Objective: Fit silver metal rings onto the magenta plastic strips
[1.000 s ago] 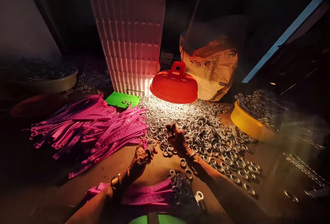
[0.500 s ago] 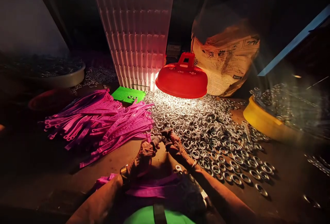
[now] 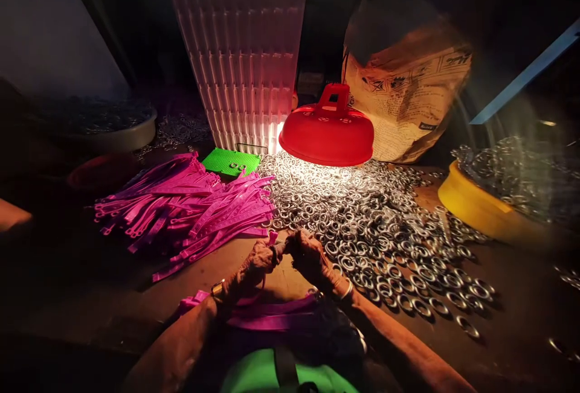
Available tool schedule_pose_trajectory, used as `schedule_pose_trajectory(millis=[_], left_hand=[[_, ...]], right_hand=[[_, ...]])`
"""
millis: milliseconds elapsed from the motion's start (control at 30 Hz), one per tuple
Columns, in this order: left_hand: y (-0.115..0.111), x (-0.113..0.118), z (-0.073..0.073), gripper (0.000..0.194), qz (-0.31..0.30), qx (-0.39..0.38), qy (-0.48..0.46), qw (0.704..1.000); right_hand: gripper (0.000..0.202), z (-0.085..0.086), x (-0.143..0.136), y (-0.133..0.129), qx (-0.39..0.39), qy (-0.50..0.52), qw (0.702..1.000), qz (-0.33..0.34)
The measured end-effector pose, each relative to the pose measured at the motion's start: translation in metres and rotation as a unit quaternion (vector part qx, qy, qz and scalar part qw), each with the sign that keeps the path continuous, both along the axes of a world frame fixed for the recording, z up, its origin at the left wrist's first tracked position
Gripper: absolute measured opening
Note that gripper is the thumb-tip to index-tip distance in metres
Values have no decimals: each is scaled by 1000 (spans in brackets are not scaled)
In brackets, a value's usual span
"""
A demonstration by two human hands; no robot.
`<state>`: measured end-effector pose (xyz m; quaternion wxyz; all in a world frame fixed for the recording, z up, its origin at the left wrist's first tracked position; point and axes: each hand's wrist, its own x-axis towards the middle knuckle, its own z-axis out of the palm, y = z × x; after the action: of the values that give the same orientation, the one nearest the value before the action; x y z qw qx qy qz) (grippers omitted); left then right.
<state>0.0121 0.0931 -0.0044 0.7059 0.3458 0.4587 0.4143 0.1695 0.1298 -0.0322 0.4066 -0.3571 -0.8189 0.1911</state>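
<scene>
Clock: centred on the hands, 12 pointing away from the wearer.
Left hand: (image 3: 259, 260) gripping a pink strip (image 3: 273, 238), its end poking up above the fist.
Right hand: (image 3: 312, 257) fingers curled in, meeting the left; cannot tell what, if anything, they pinch.
Held strip: at centre, just inside the 12 o'clock side of the left fist.
Slip risk: a loose or off-line pinch could let the strip twist or drop; fingers hide the contact.
Spill risk: a forearm sweeping toward 3 could scatter stray rings; the pile has no rim.
Tangle risk: crossed strips at 10 could drag neighbours if one is pulled.
Ring pile: (image 3: 362, 230) 1 to 3 o'clock, silvery, glossy, round, open-centred.
Strip heap: (image 3: 212, 212) 10 o'clock, flat, bendy-looking, some ends looped.
Near strips: (image 3: 272, 319) 6 o'clock, shaded.
Green plate: (image 3: 217, 162) 11 o'clock, finely dotted, rings on top.
Lamp: (image 3: 328, 136) 1 o'clock, smooth red dome, slotted top.
Sack: (image 3: 408, 103) 1 to 2, creased, printed.
Tub: (image 3: 471, 203) 2 to 3, yellow, curved wall.
</scene>
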Motion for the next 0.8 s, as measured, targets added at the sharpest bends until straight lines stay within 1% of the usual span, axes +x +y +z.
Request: schedule_pose_trajectory(millis=[33,67,100,133,167,200,233,267,300,367,400,433,467,500,533,567,633,733,800], left_hand=[[-6,-2,4,31,-5,-3,-13,1000],[-11,-4,8,31,-2,7,-17,1000],[-16,-5,10,29,7,16,-29,999],[-20,-4,11,27,20,22,-43,999],[-23,-3,11,26,40,21,-57,997],[-24,0,10,25,62,12,-70,996],[-24,2,8,28,80,-2,-81,993],[-22,5,5,33,97,-19,-93,991],[-19,8,2,40,115,-33,-108,987],[-13,10,-5,52,136,-50,-140,980],[-10,11,-7,55,139,-56,-148,978],[-8,11,-10,55,141,-57,-154,976],[-7,10,-12,54,143,-51,-158,976],[-6,10,-14,51,141,-41,-161,976],[-5,9,-15,47,140,-32,-165,976],[-5,9,-16,44,140,-26,-171,975],[-4,8,-17,38,134,-23,-177,975],[-3,9,-14,30,111,-3,-146,983],[-3,10,-10,30,105,14,-125,987]], right_hand=[[14,-1,0,-3,34,-13,999,6],[16,-2,-1,-6,52,-23,998,20],[17,-2,-2,-8,54,-26,998,30],[16,0,-3,-10,39,-19,999,33],[13,2,-4,-10,9,0,1000,29],[8,6,-5,-9,-41,32,998,21],[5,11,-5,-6,-108,75,991,15],[5,17,-5,-2,-184,129,974,14],[10,23,-4,2,-260,188,947,21],[21,34,-1,13,-378,300,875,45],[27,37,1,17,-415,343,841,57],[33,39,3,21,-440,373,814,66],[37,39,4,22,-460,387,796,70],[39,37,5,23,-475,386,788,72],[39,34,5,22,-485,372,788,69],[38,31,4,20,-491,347,797,63],[31,23,1,13,-486,288,823,50],[20,16,-3,5,-443,229,866,48],[16,15,-5,3,-407,203,889,49]])
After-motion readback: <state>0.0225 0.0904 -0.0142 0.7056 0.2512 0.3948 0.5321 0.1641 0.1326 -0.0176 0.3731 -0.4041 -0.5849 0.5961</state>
